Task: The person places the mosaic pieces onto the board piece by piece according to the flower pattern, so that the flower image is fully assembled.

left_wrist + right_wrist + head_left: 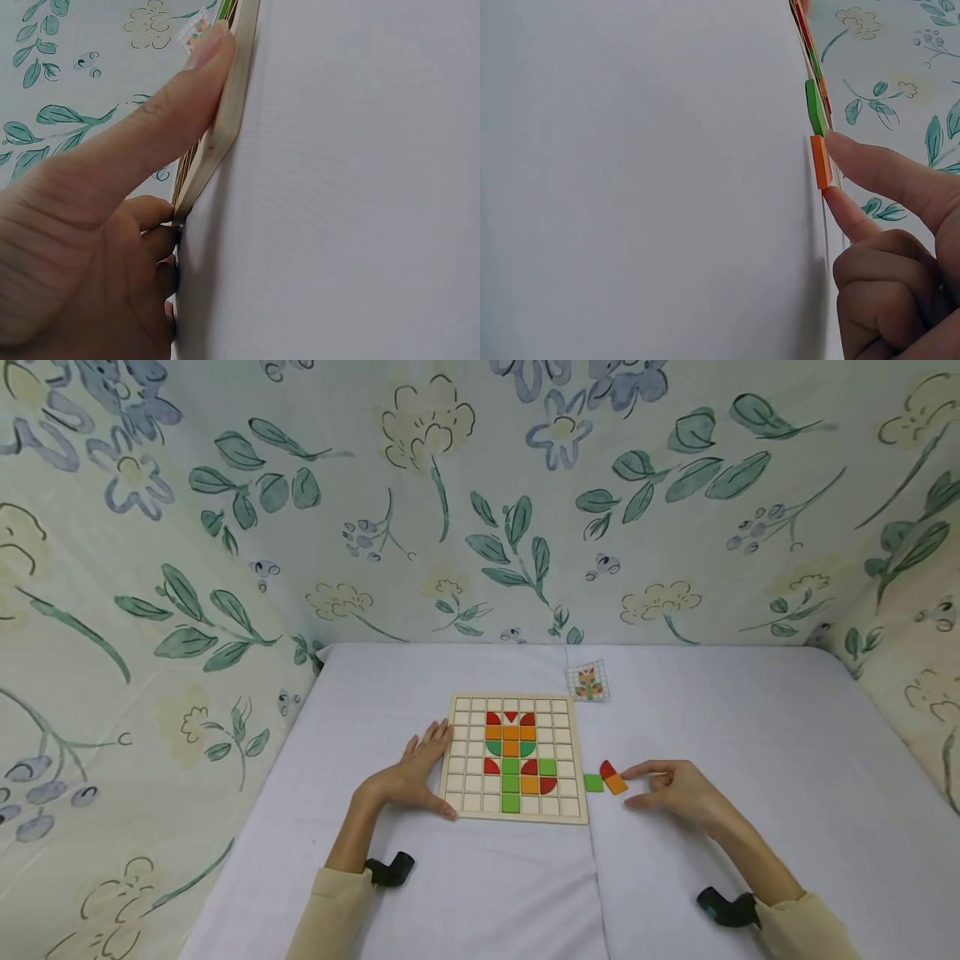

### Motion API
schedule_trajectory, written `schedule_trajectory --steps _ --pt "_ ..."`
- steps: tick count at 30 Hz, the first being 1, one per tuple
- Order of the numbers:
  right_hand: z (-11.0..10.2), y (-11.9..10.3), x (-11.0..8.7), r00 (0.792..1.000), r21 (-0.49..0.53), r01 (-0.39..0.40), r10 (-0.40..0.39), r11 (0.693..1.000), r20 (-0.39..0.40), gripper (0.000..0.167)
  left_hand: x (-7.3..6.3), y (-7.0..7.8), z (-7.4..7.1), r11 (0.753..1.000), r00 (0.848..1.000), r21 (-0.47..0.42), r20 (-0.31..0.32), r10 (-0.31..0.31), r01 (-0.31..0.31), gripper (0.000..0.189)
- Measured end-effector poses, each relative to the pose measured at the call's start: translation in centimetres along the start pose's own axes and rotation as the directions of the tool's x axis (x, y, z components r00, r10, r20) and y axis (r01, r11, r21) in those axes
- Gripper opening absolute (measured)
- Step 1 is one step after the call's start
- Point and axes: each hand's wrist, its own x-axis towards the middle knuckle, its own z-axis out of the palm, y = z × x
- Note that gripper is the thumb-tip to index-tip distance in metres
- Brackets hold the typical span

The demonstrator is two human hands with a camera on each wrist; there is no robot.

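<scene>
Pinching the small orange square tile (617, 784) at centre frame, the right hand (678, 793) works; the left hand (415, 774), fingers flat, steadies the wooden grid board (514, 758).

White-covered table (750, 760) enclosed on three sides by pale floral-print fabric walls (480, 502); lighting even.
</scene>
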Motion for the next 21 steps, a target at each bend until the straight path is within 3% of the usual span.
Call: schedule_trajectory --steps 7,21 --pt "0.9 -0.3 0.7 0.999 -0.011 0.012 -0.013 1.0 -0.033 0.051 0.0 0.0 0.1 1.0 1.0 0.012 -0.005 0.001 -0.001 0.142" --pt "0.9 -0.2 1.1 0.998 0.017 0.059 -0.059 0.998 -0.003 0.048 0.0 -0.2 0.2 1.0 1.0 0.021 -0.004 0.014 -0.014 0.142"
